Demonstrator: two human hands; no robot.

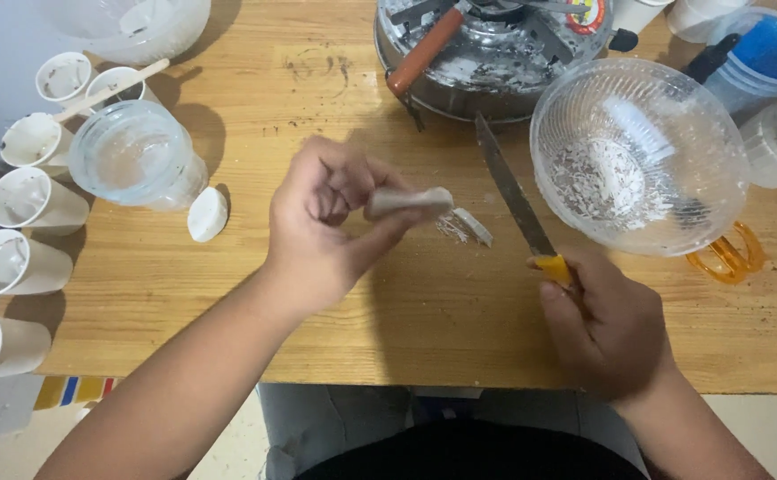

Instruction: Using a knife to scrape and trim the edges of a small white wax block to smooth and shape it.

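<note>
My left hand (331, 222) pinches a small pale grey block (409, 201) between thumb and fingers, a little above the wooden table (317, 311). A thin white slice (471, 226) lies on the table just right of the block, with crumbs around it. My right hand (604, 324) grips the yellow handle of a knife (513, 196). The long blade points away from me, up toward a metal pan (486, 62). Right of the blade stands a clear ribbed glass bowl (642, 151) holding white shavings.
Several white paper cups (15, 200) line the left edge. A clear plastic jar (140, 156) and a white lid (207, 214) sit left of my hand. Orange-handled scissors (726, 253) lie under the bowl. More containers crowd the back right corner.
</note>
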